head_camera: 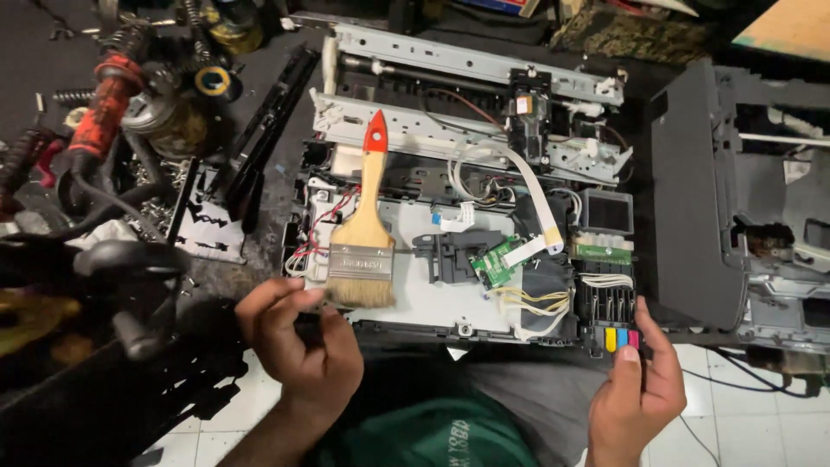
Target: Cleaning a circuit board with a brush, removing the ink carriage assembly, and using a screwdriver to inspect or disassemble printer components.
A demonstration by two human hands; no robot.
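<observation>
An opened printer chassis (432, 298) lies in front of me with its metal frame, white ribbon cable (534, 195) and small green circuit board (494, 259) exposed. A wooden paintbrush (365, 227) with a red handle tip rests on its left side. My left hand (303, 350) is curled at the chassis's front left edge, fingers pinching something small and dark just below the bristles. My right hand (635, 389) grips the front right corner, thumb beside the coloured ink cartridge block (618, 333).
The grey printer cover (692, 199) stands to the right. A long black plastic strip (272, 121) lies to the left. Tools, springs, a red-handled part (104, 108) and dark clutter fill the left. White floor tiles (735, 424) show at the bottom.
</observation>
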